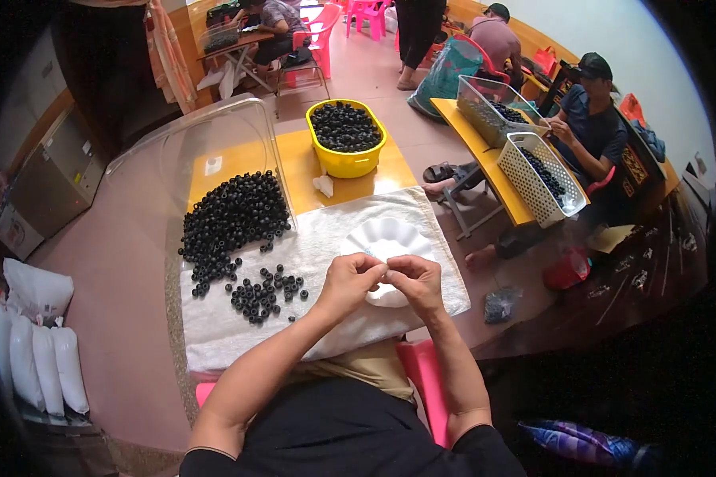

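Observation:
My left hand (350, 282) and my right hand (415, 282) meet fingertip to fingertip over a white scalloped dish (410, 237). Both are closed in a pinch; whatever sits between the fingers is too small to make out. The dish rests on a white towel (326, 230) and holds something small and pale that I cannot identify. Left of my hands lies a loose cluster of black ring-like beads (258, 298). Beyond it, a larger heap of the same black pieces (235, 219) spills from a clear plastic bin (282, 171) tipped on its side.
A yellow tub (346, 163) full of black pieces stands at the table's far side, near a crumpled white tissue (324, 185). On the right, a co-worker (593, 119) sits behind a clear bin (493, 115) and a white basket (533, 191). White sacks (44, 358) stand at left.

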Action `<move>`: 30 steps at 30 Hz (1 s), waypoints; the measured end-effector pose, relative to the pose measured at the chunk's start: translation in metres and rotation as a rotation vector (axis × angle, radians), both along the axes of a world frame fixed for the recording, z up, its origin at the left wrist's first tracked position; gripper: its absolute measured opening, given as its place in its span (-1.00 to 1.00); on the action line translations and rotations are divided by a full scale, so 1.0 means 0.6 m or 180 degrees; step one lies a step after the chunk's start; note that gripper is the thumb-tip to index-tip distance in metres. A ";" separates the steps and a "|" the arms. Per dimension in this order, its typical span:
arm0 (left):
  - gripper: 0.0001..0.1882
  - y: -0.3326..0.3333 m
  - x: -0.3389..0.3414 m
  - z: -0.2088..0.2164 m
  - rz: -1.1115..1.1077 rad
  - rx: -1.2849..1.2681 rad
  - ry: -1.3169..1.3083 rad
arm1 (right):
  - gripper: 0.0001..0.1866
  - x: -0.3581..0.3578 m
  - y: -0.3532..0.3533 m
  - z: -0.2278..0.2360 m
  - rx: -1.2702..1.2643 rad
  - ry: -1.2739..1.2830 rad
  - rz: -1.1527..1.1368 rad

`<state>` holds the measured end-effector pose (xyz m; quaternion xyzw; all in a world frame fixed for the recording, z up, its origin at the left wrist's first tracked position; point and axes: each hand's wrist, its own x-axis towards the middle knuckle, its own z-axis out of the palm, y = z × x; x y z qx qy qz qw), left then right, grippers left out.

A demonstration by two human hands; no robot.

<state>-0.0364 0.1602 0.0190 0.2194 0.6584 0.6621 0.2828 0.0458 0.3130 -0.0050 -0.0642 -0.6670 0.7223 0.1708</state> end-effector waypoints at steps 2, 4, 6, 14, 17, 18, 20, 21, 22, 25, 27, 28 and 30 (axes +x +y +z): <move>-0.78 0.000 -0.002 0.000 -0.0025 0.0070 -0.0096 | -0.81 0.001 -0.002 0.004 -0.0062 0.0009 -0.0092; -0.78 0.000 -0.002 0.000 -0.0053 0.0140 -0.0190 | -0.83 0.002 -0.003 0.004 -0.0070 0.0018 -0.0136; -0.78 0.002 -0.002 0.001 -0.0069 0.0225 -0.0361 | -0.84 0.002 -0.001 0.002 -0.0079 0.0028 -0.0184; -0.82 0.001 0.000 0.007 -0.0033 0.0221 -0.0563 | -0.88 0.003 -0.004 -0.015 0.0977 0.0673 -0.0451; -0.82 -0.001 0.000 0.000 -0.0096 0.0263 -0.0738 | -0.88 0.001 -0.005 0.002 0.2128 0.1368 -0.0702; -0.82 -0.001 -0.001 -0.004 -0.0121 0.0325 -0.0846 | -0.88 0.002 -0.007 0.008 0.2131 0.1368 -0.0705; -0.82 -0.002 -0.005 -0.009 -0.0171 0.0291 -0.0872 | -0.85 0.002 -0.010 0.016 0.2892 0.1558 -0.0924; -0.82 -0.003 -0.007 -0.010 -0.0215 0.0255 -0.0899 | -0.85 0.001 -0.009 0.016 0.2895 0.1558 -0.0928; -0.82 -0.003 -0.008 -0.012 -0.0219 0.0257 -0.0898 | -0.85 -0.001 -0.009 0.015 0.3007 0.1622 -0.0971; -0.83 -0.006 -0.008 -0.008 -0.0197 0.0293 -0.1019 | -0.86 0.002 -0.007 0.008 0.2472 0.1361 -0.0740; -0.82 -0.008 -0.009 -0.003 -0.0204 0.0241 -0.1041 | -0.86 0.004 -0.006 0.000 0.1824 0.1029 -0.0478; -0.82 -0.009 -0.010 -0.001 -0.0206 0.0242 -0.1038 | -0.87 0.003 -0.005 -0.004 0.1266 0.0808 -0.0288; -0.82 -0.011 -0.009 -0.001 -0.0249 0.0284 -0.1024 | -0.85 0.003 -0.006 0.000 0.0712 0.0492 -0.0071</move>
